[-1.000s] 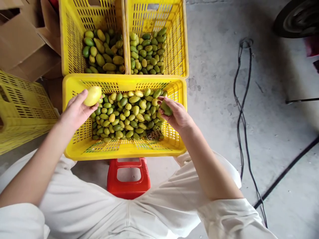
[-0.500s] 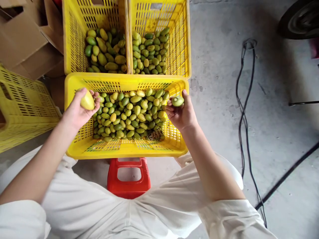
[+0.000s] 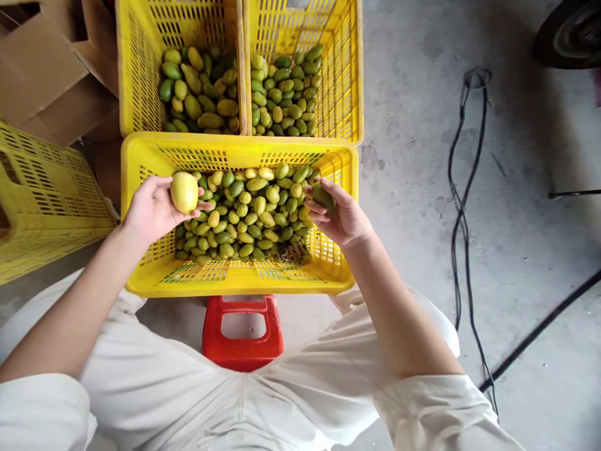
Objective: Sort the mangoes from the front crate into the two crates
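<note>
My left hand [image 3: 153, 210] is closed round a yellow mango [image 3: 184, 191] and holds it over the left side of the near yellow crate [image 3: 235, 285]. My right hand [image 3: 340, 216] grips a green mango [image 3: 323, 196] over the crate's right side. Between my hands, the crate holds a heap of several small green and yellow mangoes [image 3: 248, 213].
Two more yellow crates stand behind: the left one [image 3: 136, 75] with larger mangoes, the right one [image 3: 350, 81] with small green ones. A red stool [image 3: 243, 332] sits under the near crate. Cardboard [image 3: 42, 69] and another yellow crate [image 3: 42, 207] lie left; black cables [image 3: 462, 207] cross the concrete floor right.
My left hand turned the yellow mango and shifted it right, over the heap. My right hand rolled the green mango and lowered it slightly toward the crate.
</note>
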The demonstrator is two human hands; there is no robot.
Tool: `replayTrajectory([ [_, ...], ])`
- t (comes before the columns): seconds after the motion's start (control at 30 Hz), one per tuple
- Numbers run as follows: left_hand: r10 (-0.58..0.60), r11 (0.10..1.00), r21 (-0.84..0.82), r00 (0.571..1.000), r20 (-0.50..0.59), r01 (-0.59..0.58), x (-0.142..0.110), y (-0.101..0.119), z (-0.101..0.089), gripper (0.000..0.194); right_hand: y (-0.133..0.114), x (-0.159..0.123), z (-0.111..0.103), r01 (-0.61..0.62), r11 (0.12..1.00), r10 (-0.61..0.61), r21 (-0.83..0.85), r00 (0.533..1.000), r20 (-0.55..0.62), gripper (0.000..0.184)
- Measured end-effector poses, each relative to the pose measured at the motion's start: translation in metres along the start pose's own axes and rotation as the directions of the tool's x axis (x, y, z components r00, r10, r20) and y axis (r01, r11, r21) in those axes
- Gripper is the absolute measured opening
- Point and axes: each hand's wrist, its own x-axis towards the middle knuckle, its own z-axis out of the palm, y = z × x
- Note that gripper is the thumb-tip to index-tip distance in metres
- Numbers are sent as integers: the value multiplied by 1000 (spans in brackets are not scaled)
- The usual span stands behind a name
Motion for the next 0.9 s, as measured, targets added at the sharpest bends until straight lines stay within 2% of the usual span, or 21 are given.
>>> replayTrajectory([
  [0.1, 33, 999, 22, 998, 47, -34, 3, -4, -5, 10, -3, -4, 6, 4, 1000, -4, -19, 1000, -12, 38],
  [0.3, 2, 1000, 20, 996, 91, -4, 3, -2, -9, 20, -3, -8, 15, 28, 999, -26, -38, 999, 41, 48],
  [0.43, -22, 1000, 1, 997, 74, 22, 3, 1, -9, 16, -2, -6, 8, -6, 997, 7, -76, 1000, 15, 54],
  [0.57, -38, 999, 32, 996, 84, 35, 1, 1, -6, 28, -2, -3, -1, -53, 997, 54, -61, 998, 9, 61],
  [0.73, -61, 989, 141, 984, 170, 37, -5, -4, 0, 26, 1, 3, -5, -40, 998, 38, 57, 999, 31, 50],
  [0.83, -71, 988, 147, 973, 221, 39, -8, -6, -1, 28, 4, 8, -7, -46, 998, 45, 50, 999, 29, 44],
  [0.9, -101, 988, 140, 966, 238, 69, -9, -7, -3, 31, 7, 11, -8, -64, 998, 63, 27, 998, 26, 47],
])
